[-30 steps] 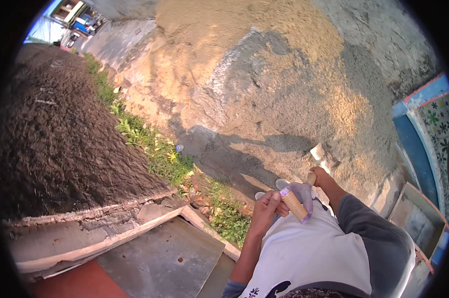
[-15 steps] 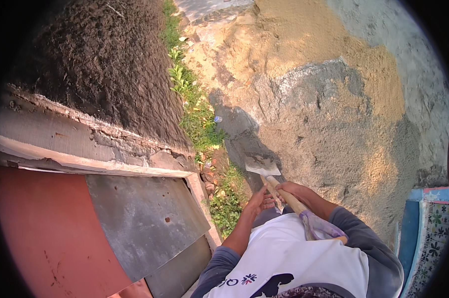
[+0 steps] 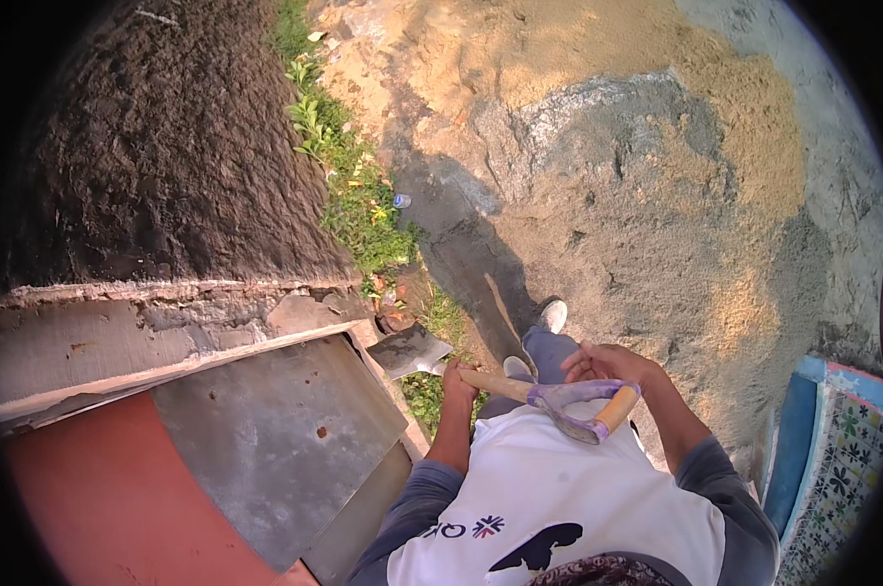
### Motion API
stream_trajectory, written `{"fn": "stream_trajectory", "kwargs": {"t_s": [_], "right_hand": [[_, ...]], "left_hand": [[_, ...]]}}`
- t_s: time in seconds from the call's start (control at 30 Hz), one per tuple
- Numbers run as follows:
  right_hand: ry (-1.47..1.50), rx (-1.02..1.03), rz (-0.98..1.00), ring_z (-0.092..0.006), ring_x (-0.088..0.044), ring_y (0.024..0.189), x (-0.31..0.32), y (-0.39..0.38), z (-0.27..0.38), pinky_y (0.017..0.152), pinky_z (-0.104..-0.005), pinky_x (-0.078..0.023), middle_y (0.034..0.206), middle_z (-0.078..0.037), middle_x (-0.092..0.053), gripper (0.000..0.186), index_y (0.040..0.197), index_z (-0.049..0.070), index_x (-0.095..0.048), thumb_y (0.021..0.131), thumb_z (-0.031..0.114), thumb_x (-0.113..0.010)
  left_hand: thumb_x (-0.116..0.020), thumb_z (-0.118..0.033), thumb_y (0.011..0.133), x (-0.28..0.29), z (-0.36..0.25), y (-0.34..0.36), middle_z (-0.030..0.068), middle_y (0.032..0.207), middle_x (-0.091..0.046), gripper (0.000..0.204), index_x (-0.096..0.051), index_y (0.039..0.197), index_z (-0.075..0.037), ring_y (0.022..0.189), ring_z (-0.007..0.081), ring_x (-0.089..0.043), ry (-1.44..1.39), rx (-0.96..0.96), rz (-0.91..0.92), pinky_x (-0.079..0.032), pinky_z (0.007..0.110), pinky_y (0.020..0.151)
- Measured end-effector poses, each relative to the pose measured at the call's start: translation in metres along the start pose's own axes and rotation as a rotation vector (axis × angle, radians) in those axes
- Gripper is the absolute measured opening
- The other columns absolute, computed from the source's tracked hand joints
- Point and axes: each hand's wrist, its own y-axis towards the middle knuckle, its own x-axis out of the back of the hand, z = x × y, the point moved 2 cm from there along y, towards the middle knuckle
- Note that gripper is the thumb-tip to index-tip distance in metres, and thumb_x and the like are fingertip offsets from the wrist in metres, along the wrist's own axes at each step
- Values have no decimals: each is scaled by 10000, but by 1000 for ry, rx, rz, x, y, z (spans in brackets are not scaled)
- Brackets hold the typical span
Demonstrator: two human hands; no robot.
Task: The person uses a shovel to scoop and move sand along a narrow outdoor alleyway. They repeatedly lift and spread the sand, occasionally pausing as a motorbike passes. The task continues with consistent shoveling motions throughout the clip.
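Note:
My left hand [image 3: 457, 386] grips the wooden shaft [image 3: 495, 383] of a shovel, just behind its grey metal blade [image 3: 412, 352]. The blade is held out to the left, over the concrete edge and plants. The D-shaped handle [image 3: 614, 411], painted purple with a tan grip, lies across the front of my white shirt. My right hand [image 3: 598, 363] is raised just above the handle, its fingers loosely curled apart and holding nothing. My grey-clad leg and a light shoe [image 3: 554, 314] show beyond the hands.
A mound of sand and grey aggregate [image 3: 656, 195] fills the right. Weeds [image 3: 363, 225] and a small plastic cup [image 3: 401, 200] border dark rough ground [image 3: 168, 146]. Lower left are red and grey panels [image 3: 266, 449] inside a concrete rim; lower right, a blue floral-tiled structure [image 3: 842, 459].
The shovel blade has swung left toward me and the shaft lies nearly crosswise. My right hand has let go of the shaft and lifted. My left hand has moved left with it.

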Motion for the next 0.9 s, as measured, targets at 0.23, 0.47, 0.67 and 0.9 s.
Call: {"fn": "stream_trajectory", "kwargs": {"t_s": [0.23,0.47,0.67,0.9], "right_hand": [[241,252,-171,-212,-651,907,11,-78,44,814,-334,-544,938,-133,-652,681,1312,6,-472,986,575,-287],[902,370,-531,-201,-584,707,3,-78,46,659,-359,-511,829,-77,-570,455,1165,52,-509,934,438,-576],[1119,408,-782,-170,-499,552,27,-68,11,530,-321,-447,611,-21,-492,405,866,97,-550,931,497,-546],[1064,366,-1519,-94,-389,395,14,-76,-32,360,-258,-339,530,22,-394,333,915,80,-586,943,409,-542]], "left_hand": [[-541,-119,886,-94,12,27,-15,546,-429,281,-394,648,-146,449,130,-440,-9,-63,16,-456,268,450],[-566,-139,869,-218,15,68,2,555,-435,235,-443,670,-112,476,152,-453,130,-85,240,-473,277,473],[-587,-169,857,-310,84,92,45,632,-468,172,-480,757,-78,564,200,-485,562,168,168,-497,343,554],[-678,-162,829,-298,232,135,24,666,-473,158,-534,797,-103,569,162,-492,1009,344,-53,-465,342,546]]}}
